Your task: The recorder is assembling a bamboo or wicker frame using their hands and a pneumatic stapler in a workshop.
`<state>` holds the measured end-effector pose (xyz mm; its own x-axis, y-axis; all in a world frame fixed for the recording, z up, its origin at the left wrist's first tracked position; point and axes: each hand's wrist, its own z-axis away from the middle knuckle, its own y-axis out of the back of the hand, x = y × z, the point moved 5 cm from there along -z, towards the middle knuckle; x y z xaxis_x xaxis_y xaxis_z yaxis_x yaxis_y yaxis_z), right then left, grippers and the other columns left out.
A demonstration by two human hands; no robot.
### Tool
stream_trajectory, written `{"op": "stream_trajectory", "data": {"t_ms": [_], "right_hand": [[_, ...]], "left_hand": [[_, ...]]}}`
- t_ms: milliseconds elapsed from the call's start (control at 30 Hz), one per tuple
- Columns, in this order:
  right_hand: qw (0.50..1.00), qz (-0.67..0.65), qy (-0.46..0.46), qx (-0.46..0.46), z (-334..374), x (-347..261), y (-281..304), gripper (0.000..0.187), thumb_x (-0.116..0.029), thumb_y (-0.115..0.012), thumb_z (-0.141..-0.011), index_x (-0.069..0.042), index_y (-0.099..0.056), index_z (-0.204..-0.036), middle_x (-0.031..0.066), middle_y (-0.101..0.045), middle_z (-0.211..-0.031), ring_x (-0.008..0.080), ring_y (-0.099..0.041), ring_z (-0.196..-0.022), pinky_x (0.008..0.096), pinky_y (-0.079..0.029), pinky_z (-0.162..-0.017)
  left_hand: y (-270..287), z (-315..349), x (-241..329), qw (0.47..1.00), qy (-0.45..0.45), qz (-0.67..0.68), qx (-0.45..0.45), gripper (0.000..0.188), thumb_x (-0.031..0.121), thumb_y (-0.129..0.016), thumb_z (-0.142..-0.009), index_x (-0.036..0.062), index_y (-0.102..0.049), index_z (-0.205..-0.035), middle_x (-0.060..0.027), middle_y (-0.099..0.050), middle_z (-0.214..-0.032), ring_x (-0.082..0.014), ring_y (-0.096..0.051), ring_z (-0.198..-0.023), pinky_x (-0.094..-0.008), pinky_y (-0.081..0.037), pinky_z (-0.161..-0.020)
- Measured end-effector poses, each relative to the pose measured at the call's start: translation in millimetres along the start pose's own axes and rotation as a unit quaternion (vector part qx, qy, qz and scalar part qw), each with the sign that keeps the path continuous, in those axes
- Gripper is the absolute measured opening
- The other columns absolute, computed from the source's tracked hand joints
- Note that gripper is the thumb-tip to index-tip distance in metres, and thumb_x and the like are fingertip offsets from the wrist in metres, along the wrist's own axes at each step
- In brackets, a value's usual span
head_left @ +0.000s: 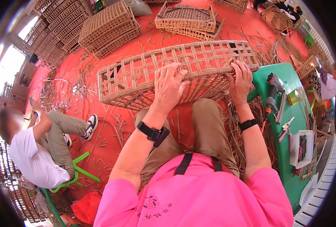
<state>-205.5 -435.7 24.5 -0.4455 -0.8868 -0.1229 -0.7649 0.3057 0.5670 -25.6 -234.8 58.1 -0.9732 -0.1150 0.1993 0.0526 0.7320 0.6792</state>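
Woven basket (202, 73), 1, at 12 o'clock — right hand (240, 81) clamped on it, left hand (168, 85) touching, finger grip unclear — 1 white tray (309, 147) of dark pieces (302, 146), 1 jar (297, 94), 3 o'clock.

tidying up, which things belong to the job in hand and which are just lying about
Job in hand:
wicker frame, touched by left hand and right hand
probably the gun-shaped tool and pink-handled tool on green table

Apparently lying about:
loose strips on red floor
red bag or cloth, lower left
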Motion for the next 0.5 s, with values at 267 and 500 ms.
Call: {"op": "stream_trajectory", "data": {"t_ms": [267,500], "right_hand": [[1.0,0.004,0.005,0.01,6.5,-1.9,5.6,0.044,-0.028,-0.068,-0.092,-0.012,-0.058,-0.131,0.0093,-0.054,-0.138,0.0335,-0.046,-0.133,0.049,-0.033,-0.112],[1.0,0.012,0.003,0.009,12.7,-0.5,5.3,0.042,-0.03,-0.066,-0.094,-0.012,-0.058,-0.132,0.0098,-0.054,-0.139,0.0341,-0.045,-0.134,0.0495,-0.033,-0.112]], "left_hand": [[0.0,9.6,9.3,0.997,-0.041,-0.023,0.053,0.036,0.016,-0.081,-0.075,0.0108,-0.069,-0.108,-0.0043,-0.063,-0.115,-0.0263,-0.058,-0.111,-0.0445,-0.041,-0.095],[15.8,8.4,-6.7,0.989,0.06,0.125,0.041,0.033,0.012,-0.078,-0.082,0.0065,-0.069,-0.114,-0.0064,-0.066,-0.114,-0.024,-0.062,-0.107,-0.0397,-0.046,-0.096]]}}
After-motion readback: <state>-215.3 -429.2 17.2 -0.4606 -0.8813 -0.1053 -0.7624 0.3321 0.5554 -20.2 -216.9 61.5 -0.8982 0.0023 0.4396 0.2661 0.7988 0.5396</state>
